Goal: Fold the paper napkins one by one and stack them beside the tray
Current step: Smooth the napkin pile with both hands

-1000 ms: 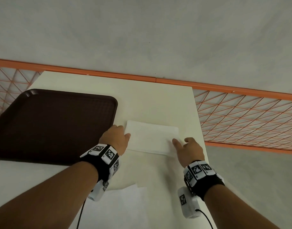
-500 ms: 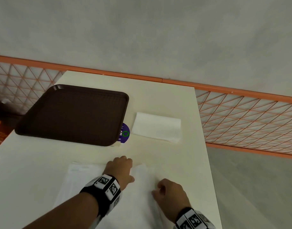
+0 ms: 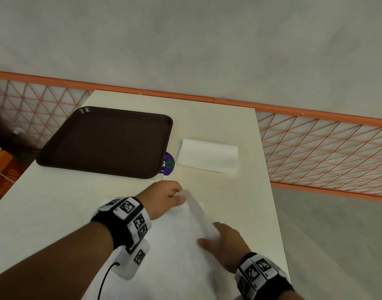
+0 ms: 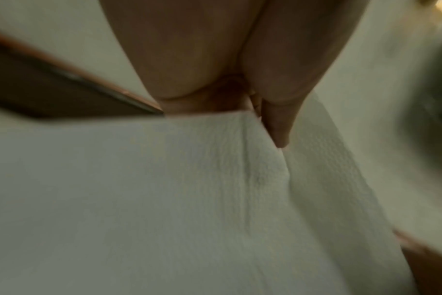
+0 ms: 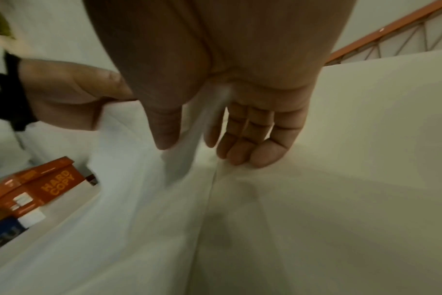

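A flat white napkin [image 3: 177, 241] lies on the near part of the table, with its right edge lifted. My left hand [image 3: 164, 200] pinches the far end of that raised edge. My right hand [image 3: 223, 242] pinches its near end between thumb and fingers [image 5: 250, 139]. In the left wrist view the napkin [image 4: 189, 199] bends up at my thumb [image 4: 278, 123]. A folded napkin [image 3: 207, 156] rests beside the brown tray [image 3: 108, 141], to its right.
The cream table [image 3: 240, 202] ends close on the right, with an orange mesh fence [image 3: 326, 152] beyond. A purple round sticker [image 3: 167, 164] peeks from under the tray corner. Orange boxes [image 5: 38, 189] sit below the table's left side.
Both hands left the folded napkin beside the tray, came back to the near flat napkin and have taken hold of its right edge and lifted it.
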The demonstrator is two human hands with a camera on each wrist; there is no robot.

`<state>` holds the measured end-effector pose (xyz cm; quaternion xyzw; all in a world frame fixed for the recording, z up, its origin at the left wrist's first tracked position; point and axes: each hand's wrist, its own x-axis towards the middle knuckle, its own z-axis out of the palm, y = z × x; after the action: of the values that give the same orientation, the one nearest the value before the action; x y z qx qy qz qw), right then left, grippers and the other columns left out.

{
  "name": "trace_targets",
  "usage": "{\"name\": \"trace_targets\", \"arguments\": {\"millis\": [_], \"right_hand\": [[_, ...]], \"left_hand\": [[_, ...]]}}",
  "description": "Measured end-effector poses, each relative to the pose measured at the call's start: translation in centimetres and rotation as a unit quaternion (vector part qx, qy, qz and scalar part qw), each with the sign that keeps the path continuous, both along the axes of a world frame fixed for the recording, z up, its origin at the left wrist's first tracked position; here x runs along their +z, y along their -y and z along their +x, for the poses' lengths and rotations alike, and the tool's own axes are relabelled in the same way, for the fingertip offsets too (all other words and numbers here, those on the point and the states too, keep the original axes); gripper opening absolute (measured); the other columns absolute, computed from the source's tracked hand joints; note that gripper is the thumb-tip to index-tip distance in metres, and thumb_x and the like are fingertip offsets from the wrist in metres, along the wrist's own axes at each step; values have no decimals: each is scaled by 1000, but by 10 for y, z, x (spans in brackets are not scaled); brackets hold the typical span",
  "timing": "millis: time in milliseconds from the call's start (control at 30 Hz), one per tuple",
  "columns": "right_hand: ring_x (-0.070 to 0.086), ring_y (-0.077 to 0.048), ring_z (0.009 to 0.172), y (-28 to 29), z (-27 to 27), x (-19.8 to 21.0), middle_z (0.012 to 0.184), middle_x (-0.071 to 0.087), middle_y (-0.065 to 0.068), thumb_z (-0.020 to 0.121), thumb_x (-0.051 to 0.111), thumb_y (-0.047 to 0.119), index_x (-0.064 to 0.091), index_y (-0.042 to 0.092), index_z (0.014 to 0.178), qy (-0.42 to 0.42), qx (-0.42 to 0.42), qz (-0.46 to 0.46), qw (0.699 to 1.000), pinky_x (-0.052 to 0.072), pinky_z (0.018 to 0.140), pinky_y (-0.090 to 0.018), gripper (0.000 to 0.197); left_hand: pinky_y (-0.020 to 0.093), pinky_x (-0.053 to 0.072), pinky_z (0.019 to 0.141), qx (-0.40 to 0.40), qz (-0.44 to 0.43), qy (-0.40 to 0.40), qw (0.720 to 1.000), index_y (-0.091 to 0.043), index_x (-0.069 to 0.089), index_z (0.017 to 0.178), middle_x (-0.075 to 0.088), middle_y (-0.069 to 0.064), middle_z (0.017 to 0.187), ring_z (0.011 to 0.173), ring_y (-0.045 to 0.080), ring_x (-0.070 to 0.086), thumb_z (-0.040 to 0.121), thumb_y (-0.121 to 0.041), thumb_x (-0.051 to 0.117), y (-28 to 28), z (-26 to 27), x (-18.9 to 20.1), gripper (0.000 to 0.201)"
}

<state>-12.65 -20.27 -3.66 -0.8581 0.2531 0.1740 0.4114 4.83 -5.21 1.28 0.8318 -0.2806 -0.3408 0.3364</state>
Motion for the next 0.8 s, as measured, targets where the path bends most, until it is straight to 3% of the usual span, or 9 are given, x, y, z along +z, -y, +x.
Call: {"name": "trace_targets", "arguments": {"millis": [33,100,200,300,400,500,667,733,800], "right_hand": [[56,-10,78,4,-1,4,88,62,9,84,64,44,60,29,87,12,-8,10,1000,42,65,-19,16],[49,-8,63,15,1,12,68,55,9,88,64,33,54,25,67,48,-11,12,999,38,57,-21,25],[45,-5,56,30,14,22,57,51,8,90,63,24,54,27,60,81,-13,-29,996,35,54,-18,31],[43,-1,54,39,31,34,55,48,10,94,56,23,51,31,59,75,35,-93,992,33,51,-13,36],[44,-16,56,41,41,40,55,48,3,95,51,22,52,17,62,63,63,-126,988,39,58,-27,34],[62,-26,81,38,44,41,82,68,-6,94,47,23,64,11,90,72,94,-162,980,51,75,-36,22],[53,-17,119,25,24,35,125,63,6,96,47,23,65,20,120,68,167,-209,961,41,100,-29,30],[47,-19,126,22,15,27,131,57,2,96,46,27,61,18,123,32,222,-223,949,38,103,-30,32],[34,-19,138,23,10,19,146,44,2,97,44,35,51,22,136,-18,241,-229,943,29,112,-33,41]], "left_hand": [[35,50,80,39,-28,-19,999,-17,63,89,69,8,87,79,17,63,89,-25,64,-4,3,0,8],[29,50,82,91,-49,-21,994,-16,64,91,70,7,91,86,17,65,91,-21,62,-12,6,-4,5],[14,50,77,119,-53,-32,991,-15,65,98,70,0,88,83,9,65,92,-12,60,-25,2,-16,8],[37,53,88,122,-15,-15,992,-20,66,105,72,5,91,88,19,67,83,-30,65,-38,4,-25,25],[31,50,92,108,9,50,993,-26,65,107,69,-8,99,95,11,63,85,-29,65,-40,3,-22,22],[16,39,92,65,-40,109,991,-28,66,105,63,-17,108,104,0,56,88,-21,65,-33,-4,-7,19],[22,48,90,-1,-38,70,997,-28,70,85,69,-18,90,92,-1,62,83,-38,65,-31,-23,-4,11],[26,48,92,-41,19,88,995,-31,68,94,67,-19,97,96,0,60,86,-47,59,-31,-28,-16,20],[26,40,102,-94,82,136,983,-31,61,117,60,-15,120,114,5,53,91,-49,51,-27,-33,-28,33]]}}
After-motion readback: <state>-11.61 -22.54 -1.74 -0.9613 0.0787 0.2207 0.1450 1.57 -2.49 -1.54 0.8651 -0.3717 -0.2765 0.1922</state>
